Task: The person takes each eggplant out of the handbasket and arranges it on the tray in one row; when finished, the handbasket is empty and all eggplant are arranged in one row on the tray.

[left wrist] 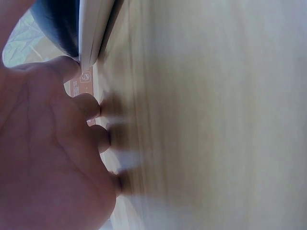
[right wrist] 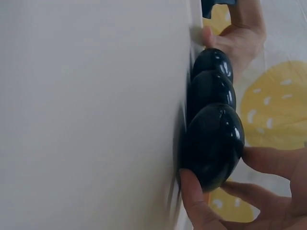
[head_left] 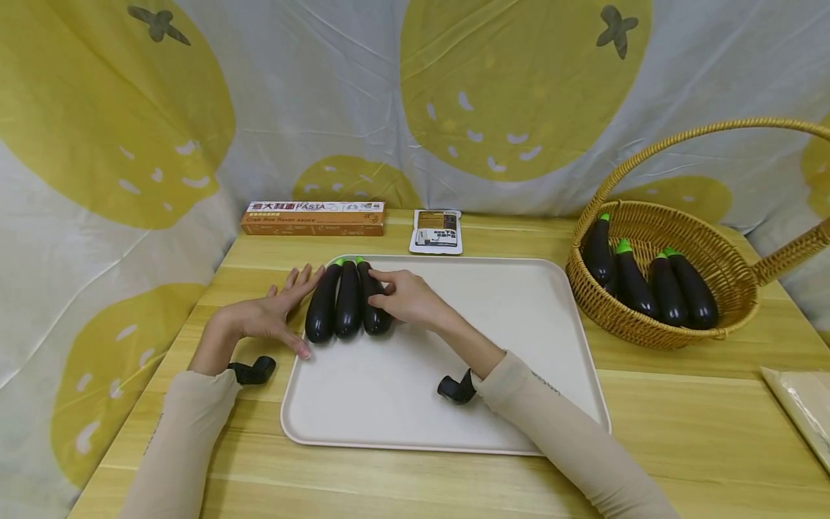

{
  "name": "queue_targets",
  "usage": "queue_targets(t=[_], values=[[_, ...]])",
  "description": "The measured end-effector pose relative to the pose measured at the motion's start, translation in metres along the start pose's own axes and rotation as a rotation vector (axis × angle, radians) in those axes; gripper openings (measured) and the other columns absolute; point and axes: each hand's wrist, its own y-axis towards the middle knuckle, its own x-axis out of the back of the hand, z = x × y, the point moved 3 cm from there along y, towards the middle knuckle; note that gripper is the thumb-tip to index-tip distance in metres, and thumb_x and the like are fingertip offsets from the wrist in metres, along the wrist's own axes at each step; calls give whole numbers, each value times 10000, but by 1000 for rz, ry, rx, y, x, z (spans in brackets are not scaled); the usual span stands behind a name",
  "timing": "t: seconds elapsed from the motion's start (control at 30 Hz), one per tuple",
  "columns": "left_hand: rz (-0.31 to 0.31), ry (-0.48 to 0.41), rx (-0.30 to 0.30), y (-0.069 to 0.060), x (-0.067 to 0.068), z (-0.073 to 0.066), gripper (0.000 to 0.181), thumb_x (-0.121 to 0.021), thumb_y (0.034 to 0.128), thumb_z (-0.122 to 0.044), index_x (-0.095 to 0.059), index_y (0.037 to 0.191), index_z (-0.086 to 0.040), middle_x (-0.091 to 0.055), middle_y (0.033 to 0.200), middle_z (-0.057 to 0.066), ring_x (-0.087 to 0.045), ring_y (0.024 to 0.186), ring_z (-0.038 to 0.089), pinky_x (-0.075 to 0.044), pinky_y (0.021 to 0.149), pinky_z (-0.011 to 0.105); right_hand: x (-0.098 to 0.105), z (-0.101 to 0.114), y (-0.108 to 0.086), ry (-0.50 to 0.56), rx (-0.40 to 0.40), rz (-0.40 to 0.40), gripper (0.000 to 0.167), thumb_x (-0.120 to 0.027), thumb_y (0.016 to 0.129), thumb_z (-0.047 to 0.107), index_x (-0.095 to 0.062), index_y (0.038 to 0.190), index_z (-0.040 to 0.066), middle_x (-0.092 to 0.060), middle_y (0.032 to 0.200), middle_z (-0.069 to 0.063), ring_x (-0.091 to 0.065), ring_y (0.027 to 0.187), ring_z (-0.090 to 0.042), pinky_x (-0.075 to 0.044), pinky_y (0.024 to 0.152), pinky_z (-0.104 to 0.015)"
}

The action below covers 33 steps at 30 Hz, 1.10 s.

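Observation:
Three dark purple eggplants with green stem ends lie side by side at the far left of a white tray. My right hand grips the rightmost eggplant, thumb and fingers on its right side and top, also seen in the right wrist view on the nearest eggplant. The middle eggplant sits close against its neighbours. Beside the leftmost eggplant, my left hand spreads its fingers over the tray's left edge. In the left wrist view, fingertips of the left hand rest on the wooden tabletop.
A wicker basket with a tall handle holds several eggplants at the right. Behind the tray are an orange pasta box and a small packet. A plastic-wrapped package lies at the right edge. A patterned cloth hangs behind the table.

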Motion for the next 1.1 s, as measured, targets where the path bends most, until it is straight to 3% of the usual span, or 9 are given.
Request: queue_targets(t=[0.4, 0.6, 0.73, 0.87, 1.1], values=[[2, -6, -8, 1, 0, 0, 1490, -969, 677, -377, 128, 1663, -167, 320, 1667, 232, 368, 1504, 473, 204, 1142, 777, 3, 1, -2, 19, -3, 25, 606, -665, 1004, 217, -460, 1574, 203, -735, 1093, -135, -610, 635, -124, -446, 537, -195], [5, -3, -10, 2, 0, 0, 1485, -965, 683, -381, 130, 1662, -165, 325, 1665, 231, 366, 1504, 476, 205, 1141, 778, 9, 0, -4, -4, 17, 41, 627, -659, 1011, 256, -429, 1592, 197, -716, 1201, -166, -655, 695, -168, -469, 610, -211], [8, -4, -12, 1, 0, 1, 1482, -963, 687, -377, 133, 1661, -162, 334, 1661, 230, 368, 1502, 477, 208, 1140, 776, 21, 0, -11, -40, 43, 58, 644, -641, 1020, 319, -403, 1606, 197, -625, 1369, -187, -712, 959, -245, -528, 779, -277], [9, -8, -17, 0, 0, 2, 1482, -964, 688, -368, 134, 1661, -160, 337, 1659, 231, 367, 1501, 478, 208, 1140, 776, 37, 0, -21, -72, 77, 70, 647, -614, 1031, 367, -389, 1613, 196, -559, 1483, -179, -615, 1284, -269, -555, 966, -386], [8, -14, -26, 0, -1, 2, 1477, -964, 692, -360, 132, 1661, -159, 334, 1659, 235, 368, 1500, 480, 211, 1137, 777, 79, -6, -52, -146, 123, 62, 665, -580, 1048, 398, -343, 1632, 188, -487, 1585, -149, -515, 1426, -322, -478, 1124, -511]])
